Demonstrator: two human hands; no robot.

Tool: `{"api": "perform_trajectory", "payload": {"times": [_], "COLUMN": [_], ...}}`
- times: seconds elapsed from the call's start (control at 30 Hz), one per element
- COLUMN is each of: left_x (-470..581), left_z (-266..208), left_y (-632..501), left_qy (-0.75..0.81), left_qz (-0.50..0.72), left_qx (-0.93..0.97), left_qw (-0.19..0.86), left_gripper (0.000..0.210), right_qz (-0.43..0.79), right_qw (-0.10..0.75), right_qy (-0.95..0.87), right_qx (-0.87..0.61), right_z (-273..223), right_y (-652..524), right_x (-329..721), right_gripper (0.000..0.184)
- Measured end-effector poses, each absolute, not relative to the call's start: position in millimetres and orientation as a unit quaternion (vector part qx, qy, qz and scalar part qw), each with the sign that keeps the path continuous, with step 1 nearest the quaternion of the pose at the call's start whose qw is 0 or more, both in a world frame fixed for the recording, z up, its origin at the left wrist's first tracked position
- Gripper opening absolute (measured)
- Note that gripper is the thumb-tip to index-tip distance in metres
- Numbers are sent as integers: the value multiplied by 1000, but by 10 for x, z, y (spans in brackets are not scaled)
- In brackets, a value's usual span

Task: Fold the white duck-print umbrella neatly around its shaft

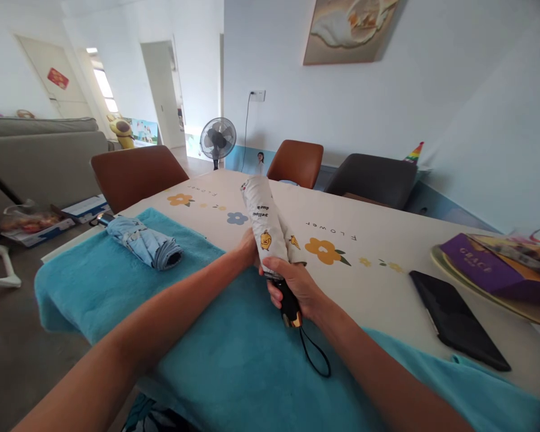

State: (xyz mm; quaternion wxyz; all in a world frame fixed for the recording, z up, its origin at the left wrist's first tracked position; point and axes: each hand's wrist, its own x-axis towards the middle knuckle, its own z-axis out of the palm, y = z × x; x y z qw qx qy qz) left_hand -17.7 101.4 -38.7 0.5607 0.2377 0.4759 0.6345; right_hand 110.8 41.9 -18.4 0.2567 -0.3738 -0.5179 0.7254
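Note:
A white folding umbrella (266,225) with yellow duck prints is held up over the table, its top tilted away from me. My right hand (294,282) wraps round it where the canopy meets the black handle, thumb on the fabric. Below the handle dangles a black wrist strap. On the umbrella's left side, my left hand (252,249) grips the canopy; most of its fingers are hidden behind the fabric. To the left, a rolled light-blue folding umbrella (144,241) lies on a teal towel (198,336).
The towel covers the near part of a white flower-print table (369,222). At the right lie a black phone-like slab (456,318) and a purple box (490,264) on a plate. Chairs (137,174) stand along the far side, with a fan (218,138) behind.

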Motion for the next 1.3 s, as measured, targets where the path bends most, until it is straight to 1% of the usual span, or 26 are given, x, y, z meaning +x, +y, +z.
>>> {"api": "perform_trajectory", "payload": {"times": [0.07, 0.13, 0.2, 0.27, 0.37, 0.43, 0.5, 0.63, 0.7, 0.87, 1.0, 1.07, 1.13, 1.2, 1.3], "left_x": [-188, -188, -183, -190, -255, -333, -416, -534, -558, -558, -546, -544, -545, -544, -540], "left_z": [-338, -266, -194, -136, -79, -51, -33, -24, -8, 106, 158, 156, 145, 131, 106], "left_y": [1040, 1048, 1037, 1020, 1008, 1019, 1044, 1105, 1116, 1068, 1031, 1025, 1022, 1017, 1004], "left_qy": [539, 523, 467, 430, 426, 421, 411, 379, 368, 356, 325, 317, 314, 312, 310], "left_qz": [659, 704, 730, 730, 740, 745, 737, 710, 712, 729, 727, 717, 711, 708, 704], "left_qx": [229, 248, 308, 358, 350, 319, 275, 195, 179, 170, 180, 181, 178, 175, 176], "left_qw": [472, 413, 392, 391, 386, 408, 460, 560, 571, 559, 578, 593, 604, 609, 614], "left_gripper": [12, 10, 18, 24, 29, 32, 31, 19, 16, 18, 18, 17, 17, 16, 16], "right_qz": [687, 646, 613, 590, 556, 538, 525, 512, 523, 592, 691, 747, 784, 809, 838], "right_qw": [291, 310, 318, 320, 308, 294, 282, 271, 274, 272, 312, 330, 334, 317, 257], "right_qy": [-519, -519, -522, -543, -602, -630, -644, -660, -660, -615, -535, -477, -435, -414, -411], "right_qx": [-417, -467, -501, -505, -483, -477, -481, -479, -464, -444, -373, -325, -291, -270, -252], "right_z": [-216, -242, -254, -251, -248, -259, -276, -293, -282, -210, -197, -224, -257, -278, -282], "right_y": [449, 480, 498, 492, 445, 402, 366, 348, 366, 423, 410, 394, 387, 393, 413], "right_x": [1099, 1094, 1082, 1059, 1017, 997, 987, 991, 1003, 1032, 1020, 1007, 1002, 1011, 1051], "right_gripper": [29, 29, 27, 23, 18, 17, 17, 17, 20, 27, 36, 44, 48, 47, 39]}}
